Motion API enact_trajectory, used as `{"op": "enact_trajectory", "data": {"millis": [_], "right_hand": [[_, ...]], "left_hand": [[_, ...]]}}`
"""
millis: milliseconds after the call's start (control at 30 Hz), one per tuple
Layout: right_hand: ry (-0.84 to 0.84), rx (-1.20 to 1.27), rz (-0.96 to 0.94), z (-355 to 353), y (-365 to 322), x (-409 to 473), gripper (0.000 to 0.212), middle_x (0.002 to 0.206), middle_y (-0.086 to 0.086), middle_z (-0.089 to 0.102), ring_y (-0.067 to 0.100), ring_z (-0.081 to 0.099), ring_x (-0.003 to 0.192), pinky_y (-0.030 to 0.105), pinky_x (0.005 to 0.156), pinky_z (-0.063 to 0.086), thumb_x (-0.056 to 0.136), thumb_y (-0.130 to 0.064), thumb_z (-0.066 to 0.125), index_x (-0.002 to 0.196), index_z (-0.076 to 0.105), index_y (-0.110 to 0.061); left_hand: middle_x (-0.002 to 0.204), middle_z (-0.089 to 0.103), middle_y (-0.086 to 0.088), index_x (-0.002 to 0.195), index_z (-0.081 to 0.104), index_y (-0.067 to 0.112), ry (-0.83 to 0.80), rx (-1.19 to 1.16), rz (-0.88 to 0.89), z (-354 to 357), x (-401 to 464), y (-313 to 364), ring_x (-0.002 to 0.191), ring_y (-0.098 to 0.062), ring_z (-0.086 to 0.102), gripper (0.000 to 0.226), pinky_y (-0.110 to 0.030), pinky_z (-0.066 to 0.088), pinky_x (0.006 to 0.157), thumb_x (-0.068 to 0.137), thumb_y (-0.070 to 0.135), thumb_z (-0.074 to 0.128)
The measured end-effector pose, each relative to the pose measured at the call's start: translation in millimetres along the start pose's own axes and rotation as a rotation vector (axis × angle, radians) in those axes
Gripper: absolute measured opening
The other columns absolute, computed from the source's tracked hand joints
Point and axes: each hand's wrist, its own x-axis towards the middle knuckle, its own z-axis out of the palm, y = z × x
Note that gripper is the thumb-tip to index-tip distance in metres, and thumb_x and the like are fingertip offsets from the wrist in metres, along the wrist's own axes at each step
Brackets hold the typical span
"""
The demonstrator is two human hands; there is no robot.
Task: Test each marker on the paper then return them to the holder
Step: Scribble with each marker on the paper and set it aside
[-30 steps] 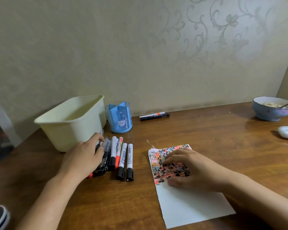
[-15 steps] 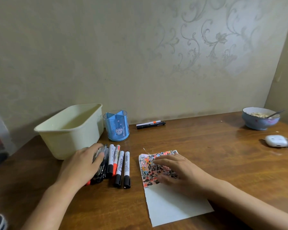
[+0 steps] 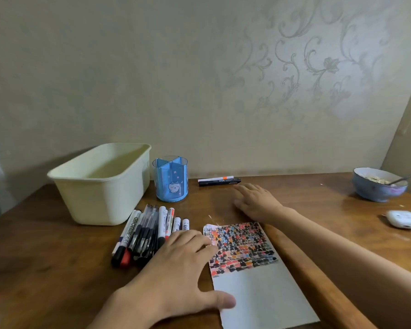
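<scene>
Head view: left hand [image 3: 176, 264] flat, fingers straight, pressing the paper's [image 3: 259, 293] left edge near the counter's [image 3: 318, 193] front edge. Right hand [image 3: 254, 200] open, empty, reaching toward two markers [image 3: 220, 181] by the back edge. Markers in a row [image 3: 150, 231] beside the empty blue holder [image 3: 170, 178]. Best to pinch one marker mid-barrel, keep the paper pinned, and test on the blank lower half.

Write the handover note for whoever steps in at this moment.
Left hand: open, resting flat across the left edge of the white paper sheet, holding nothing.
Right hand: open, reaching toward two loose markers by the wall, holding nothing.
Row of capped black and red markers lies beside the paper.
Blue divided plastic holder looks empty.
Done: paper's upper half is covered in test marks.
Left: test any untested markers, return all.
</scene>
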Motion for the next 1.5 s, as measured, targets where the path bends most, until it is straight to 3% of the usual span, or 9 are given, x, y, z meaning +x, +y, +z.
{"op": "enact_trajectory", "data": {"millis": [400, 600, 800, 967, 1167, 1233, 1333, 1400, 1500], "right_hand": [[0.134, 0.029, 0.082, 34.7, 3.6, 67.3, 0.057, 0.162, 0.000, 0.031, 0.022, 0.027, 0.150, 0.039, 0.122, 0.019, 0.102, -0.033, 0.039, 0.157, 0.027, -0.023], [0.210, 0.007, 0.076, 37.2, 4.5, 68.5, 0.048, 0.141, 0.007, 0.047, 0.027, 0.041, 0.135, 0.041, 0.114, 0.030, 0.100, -0.035, 0.042, 0.147, 0.043, -0.026], [0.278, 0.070, 0.051, 35.0, 2.3, 61.4, 0.021, 0.127, 0.003, 0.056, 0.024, 0.046, 0.123, 0.038, 0.106, 0.034, 0.098, -0.025, 0.050, 0.119, 0.052, -0.024], [0.297, 0.063, 0.029, 31.1, 0.2, 53.5, 0.024, 0.124, 0.001, 0.060, 0.023, 0.048, 0.123, 0.037, 0.106, 0.034, 0.100, -0.022, 0.054, 0.123, 0.060, -0.026], [0.297, 0.233, -0.025, 4.7, 7.0, 4.6, 0.017, 0.113, -0.002, 0.057, 0.019, 0.057, 0.098, 0.027, 0.075, 0.044, 0.101, -0.020, 0.053, 0.111, 0.066, -0.025], [0.245, 0.239, -0.095, -9.7, 10.7, -23.0, 0.018, 0.109, -0.003, 0.057, 0.017, 0.058, 0.095, 0.029, 0.077, 0.046, 0.101, -0.018, 0.054, 0.109, 0.068, -0.026], [0.201, 0.263, -0.205, -28.7, 11.2, -69.9, 0.021, 0.103, -0.009, 0.058, 0.010, 0.058, 0.092, 0.026, 0.078, 0.046, 0.099, -0.014, 0.056, 0.109, 0.070, -0.027], [0.178, 0.300, -0.258, -36.8, 7.0, -97.3, 0.023, 0.102, -0.013, 0.058, 0.004, 0.057, 0.090, 0.023, 0.078, 0.046, 0.099, -0.013, 0.058, 0.109, 0.071, -0.030], [0.162, 0.371, -0.300, -39.7, -4.6, -125.0, 0.027, 0.100, -0.016, 0.059, 0.005, 0.058, 0.089, 0.021, 0.076, 0.046, 0.098, -0.014, 0.059, 0.108, 0.071, -0.035]], "left_hand": [[0.158, 0.010, 0.028, 0.154, 0.015, 0.041, -0.080, -0.042, 0.025, 5.2, 8.6, -12.5, 0.145, 0.003, -0.006, 0.106, -0.025, -0.014, 0.115, 0.067, 0.096, 0.041], [0.158, 0.010, 0.029, 0.155, 0.015, 0.042, -0.073, -0.053, 0.022, 7.9, 7.6, -15.0, 0.145, 0.004, -0.006, 0.108, -0.026, -0.013, 0.116, 0.066, 0.096, 0.042], [0.157, 0.010, 0.030, 0.155, 0.014, 0.043, -0.081, -0.059, 0.007, 5.7, 6.6, -12.8, 0.144, 0.004, -0.004, 0.106, -0.022, -0.012, 0.113, 0.068, 0.094, 0.045], [0.157, 0.011, 0.030, 0.155, 0.015, 0.043, -0.083, -0.066, 0.000, 5.1, 5.5, -12.2, 0.143, 0.003, 0.000, 0.105, -0.024, -0.006, 0.114, 0.068, 0.094, 0.045], [0.157, 0.013, 0.028, 0.154, 0.016, 0.043, -0.072, -0.072, -0.001, 4.3, 3.2, -10.5, 0.144, 0.001, 0.004, 0.107, -0.026, -0.001, 0.117, 0.066, 0.095, 0.047], [0.157, 0.016, 0.027, 0.153, 0.017, 0.044, -0.050, -0.091, -0.012, 3.0, 2.2, -9.7, 0.144, 0.001, 0.009, 0.107, -0.026, 0.005, 0.118, 0.064, 0.095, 0.048], [0.150, 0.027, 0.025, 0.145, 0.023, 0.046, 0.050, -0.144, -0.036, -0.5, 1.8, -6.2, 0.139, 0.000, 0.022, 0.090, -0.027, 0.022, 0.117, 0.070, 0.091, 0.045], [0.131, 0.038, 0.026, 0.129, 0.031, 0.045, 0.192, -0.176, -0.041, -1.3, 2.4, -3.6, 0.124, 0.002, 0.038, 0.066, -0.022, 0.036, 0.103, 0.077, 0.084, 0.043], [0.111, 0.039, 0.022, 0.119, 0.035, 0.042, 0.346, -0.180, -0.040, -0.5, 3.5, -1.0, 0.104, 0.002, 0.045, 0.046, -0.013, 0.036, 0.082, 0.085, 0.072, 0.045]]}}
